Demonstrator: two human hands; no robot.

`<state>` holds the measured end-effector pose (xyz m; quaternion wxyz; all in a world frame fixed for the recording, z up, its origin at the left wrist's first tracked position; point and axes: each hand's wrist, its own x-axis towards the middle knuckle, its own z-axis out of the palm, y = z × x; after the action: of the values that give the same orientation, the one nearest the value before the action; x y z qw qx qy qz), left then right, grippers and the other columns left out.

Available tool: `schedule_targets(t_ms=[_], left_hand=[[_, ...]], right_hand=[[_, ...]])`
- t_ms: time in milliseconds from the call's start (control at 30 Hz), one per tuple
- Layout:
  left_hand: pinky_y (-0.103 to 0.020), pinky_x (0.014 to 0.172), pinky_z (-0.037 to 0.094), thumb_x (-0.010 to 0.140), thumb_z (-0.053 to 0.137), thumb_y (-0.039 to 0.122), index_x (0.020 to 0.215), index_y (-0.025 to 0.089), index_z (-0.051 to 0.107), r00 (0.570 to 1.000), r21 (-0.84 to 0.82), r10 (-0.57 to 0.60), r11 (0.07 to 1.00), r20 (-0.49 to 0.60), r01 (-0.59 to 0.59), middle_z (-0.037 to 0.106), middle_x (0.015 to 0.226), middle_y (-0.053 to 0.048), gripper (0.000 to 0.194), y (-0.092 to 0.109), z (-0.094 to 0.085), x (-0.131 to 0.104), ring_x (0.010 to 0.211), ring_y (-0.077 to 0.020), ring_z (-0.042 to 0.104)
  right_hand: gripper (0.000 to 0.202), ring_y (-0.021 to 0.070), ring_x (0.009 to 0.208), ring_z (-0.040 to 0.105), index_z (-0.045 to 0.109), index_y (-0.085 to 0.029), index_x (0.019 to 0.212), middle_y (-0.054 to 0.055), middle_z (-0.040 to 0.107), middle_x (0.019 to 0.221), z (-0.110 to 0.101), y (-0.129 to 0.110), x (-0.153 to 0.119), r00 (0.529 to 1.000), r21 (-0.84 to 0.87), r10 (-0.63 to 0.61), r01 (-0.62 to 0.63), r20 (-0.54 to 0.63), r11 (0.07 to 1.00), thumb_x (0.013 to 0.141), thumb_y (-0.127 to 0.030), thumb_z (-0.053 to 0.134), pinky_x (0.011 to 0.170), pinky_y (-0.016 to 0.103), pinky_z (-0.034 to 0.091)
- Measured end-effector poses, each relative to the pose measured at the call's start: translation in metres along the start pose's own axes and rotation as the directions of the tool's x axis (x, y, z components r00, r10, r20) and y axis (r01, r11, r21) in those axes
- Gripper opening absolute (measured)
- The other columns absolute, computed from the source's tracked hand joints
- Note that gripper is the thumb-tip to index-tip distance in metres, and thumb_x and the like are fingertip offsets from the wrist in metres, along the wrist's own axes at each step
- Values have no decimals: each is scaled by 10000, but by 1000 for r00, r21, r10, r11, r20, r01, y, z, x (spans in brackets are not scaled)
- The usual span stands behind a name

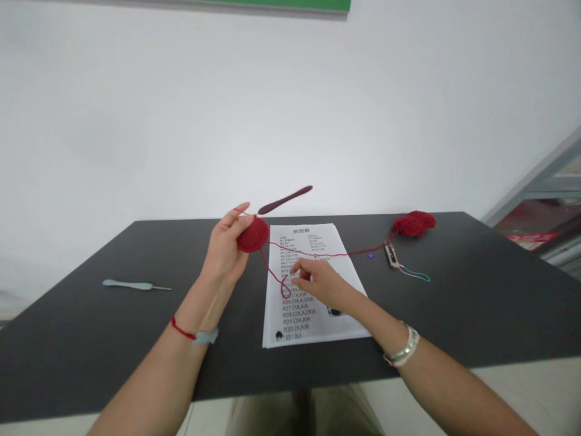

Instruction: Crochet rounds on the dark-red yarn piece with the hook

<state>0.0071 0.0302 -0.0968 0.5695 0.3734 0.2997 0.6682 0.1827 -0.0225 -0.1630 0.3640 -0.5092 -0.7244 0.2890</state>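
My left hand (226,248) is raised above the black table (91,315) and holds a round red crochet piece (253,235) together with a dark maroon crochet hook (285,200) that sticks up to the right. Red yarn (345,253) runs from the piece across the sheet to a red yarn ball (414,223) at the back right. My right hand (320,283) rests on a printed pattern sheet (308,284), its fingers pointing at a line of text, holding nothing.
A grey-handled crochet hook (135,284) lies on the table at the left. Near the yarn ball lie a small purple stitch marker (371,256) and a small metal tool (392,256) with a teal cord. A white wall stands behind the table.
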Motion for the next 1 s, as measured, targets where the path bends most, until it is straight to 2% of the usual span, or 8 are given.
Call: schedule_targets(t_ms=[67, 167, 233, 400, 567, 767, 867, 1000], left_hand=[[-158, 538, 472, 593, 706, 49, 827, 142, 685, 996, -15, 60, 998, -62, -61, 622, 602, 29, 253, 7, -4, 8, 524, -64, 548], [-166, 548, 501, 622, 675, 30, 771, 165, 676, 983, -36, 118, 992, -137, -124, 607, 588, 36, 201, 15, -9, 16, 520, -68, 555], [-165, 551, 502, 642, 665, 18, 750, 172, 669, 974, -49, 145, 987, -176, -156, 595, 578, 40, 188, 20, -12, 20, 514, -66, 550], [-193, 582, 495, 696, 611, -57, 750, 132, 642, 947, -128, 173, 969, -270, -214, 569, 549, 40, 199, 30, -17, 26, 500, -63, 527], [-177, 578, 476, 734, 555, -77, 761, 113, 622, 940, -150, 191, 959, -281, -240, 563, 543, 41, 203, 37, -17, 25, 486, -49, 504], [-177, 555, 479, 690, 622, -41, 775, 133, 636, 954, -138, 175, 967, -245, -213, 579, 546, 39, 194, 36, -15, 22, 494, -65, 535], [-173, 550, 478, 675, 630, -17, 787, 141, 647, 962, -117, 164, 974, -220, -192, 590, 562, 41, 195, 32, -15, 21, 497, -64, 533], [-183, 580, 485, 639, 667, 18, 819, 135, 657, 971, -101, 160, 979, -177, -179, 589, 579, 42, 215, 25, -16, 18, 518, -66, 540]], right_hand=[[113, 110, 526, 463, 597, -179, 713, -62, 497, 532, -4, 5, 2, 999, -95, 7, -11, -38, 995, 774, -95, 551, 564, 245, 359], [145, 120, 570, 469, 588, -177, 759, -44, 513, 578, -11, 11, 7, 987, -139, 2, -24, -158, 990, 824, -106, 480, 587, 249, 358], [144, 126, 595, 500, 595, -171, 796, -30, 544, 611, -12, 13, 10, 988, -160, -10, -16, -157, 987, 846, -128, 467, 596, 246, 381], [184, 164, 761, 596, 646, -146, 859, 52, 665, 810, -1, 15, 8, 999, -249, -45, 45, 5, 967, 811, -57, 492, 729, 295, 469], [226, 284, 1087, 538, 677, -109, 1011, 166, 651, 1124, 9, 5, -1, 982, -387, -91, 150, 168, 910, 832, -103, 541, 971, 466, 408], [527, 332, 1388, 313, 449, -210, 1390, 109, 411, 1505, 22, -9, -15, 859, -402, -135, 364, 494, 840, 911, -419, 515, 1108, 628, 213], [586, 350, 1436, 231, 384, -210, 1435, 117, 329, 1550, 22, -8, -17, 863, -417, -76, 316, 500, 852, 916, -458, 491, 1113, 681, 135], [578, 365, 1415, 280, 441, -140, 1397, 183, 361, 1518, 18, -9, -17, 909, -478, -53, 266, 413, 837, 899, -420, 531, 1129, 611, 221]])
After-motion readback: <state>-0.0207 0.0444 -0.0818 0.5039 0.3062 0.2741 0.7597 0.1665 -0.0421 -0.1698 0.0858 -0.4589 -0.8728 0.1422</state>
